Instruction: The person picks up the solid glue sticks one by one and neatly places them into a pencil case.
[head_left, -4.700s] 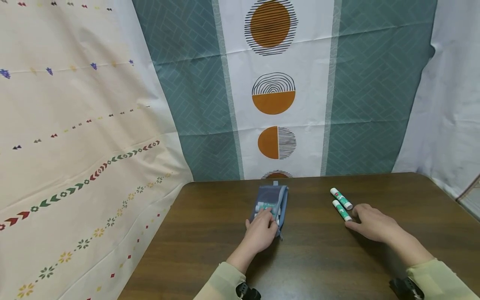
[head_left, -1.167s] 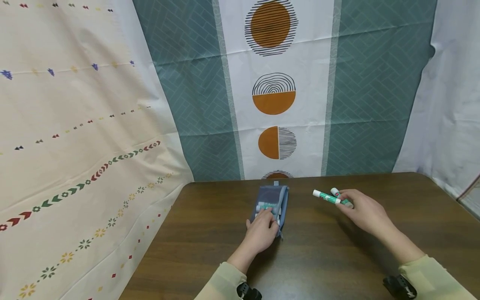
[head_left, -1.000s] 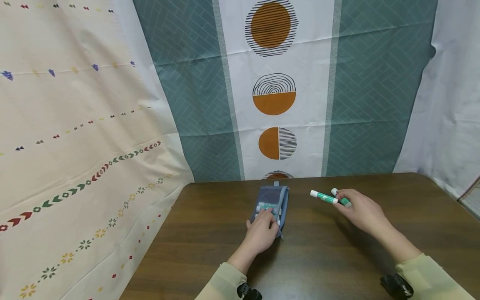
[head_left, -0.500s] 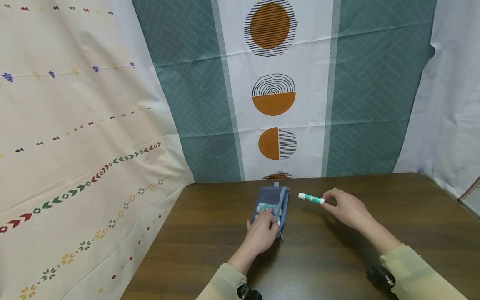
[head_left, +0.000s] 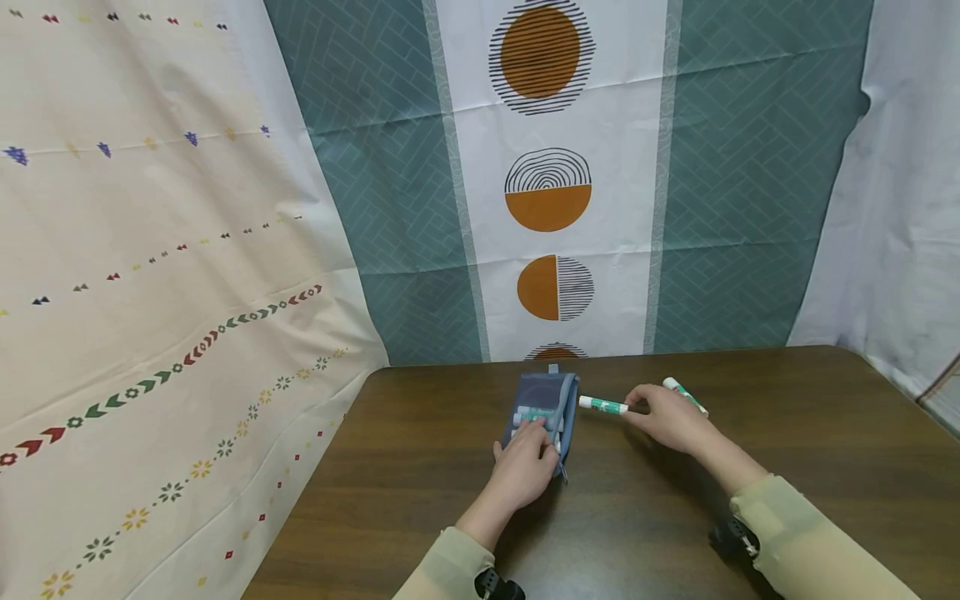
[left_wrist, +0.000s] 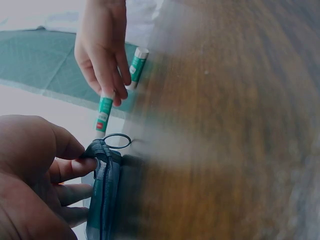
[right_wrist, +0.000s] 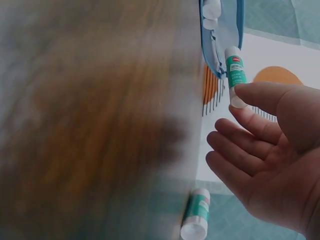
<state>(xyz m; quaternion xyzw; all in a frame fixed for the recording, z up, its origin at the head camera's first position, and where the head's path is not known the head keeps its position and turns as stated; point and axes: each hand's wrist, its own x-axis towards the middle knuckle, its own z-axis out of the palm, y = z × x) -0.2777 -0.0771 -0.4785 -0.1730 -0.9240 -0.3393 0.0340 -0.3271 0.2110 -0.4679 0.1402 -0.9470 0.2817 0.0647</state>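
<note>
My right hand (head_left: pixel 670 417) pinches a green-and-white glue stick (head_left: pixel 603 406) by its end between thumb and forefinger, above the table. The free end of the stick points left, close to the right side of a blue zip pencil case (head_left: pixel 543 387). In the right wrist view the pencil case lies open along its zip, with white-ended sticks inside. My left hand (head_left: pixel 521 462) holds the near end of the case; the left wrist view shows thumb and forefinger pinching it by the zip. A second glue stick (head_left: pixel 686 396) lies on the table behind my right hand.
The brown wooden table (head_left: pixel 420 500) has rounded far corners. Behind it hangs a green and white curtain (head_left: pixel 735 208) with orange circles, and a patterned cream cloth (head_left: pixel 165 333) covers the left side. Each wrist wears a black camera.
My right hand has picked up one glue stick from the table and carried it left to beside the pencil case. The other stick stays on the table. My left hand has kept its place.
</note>
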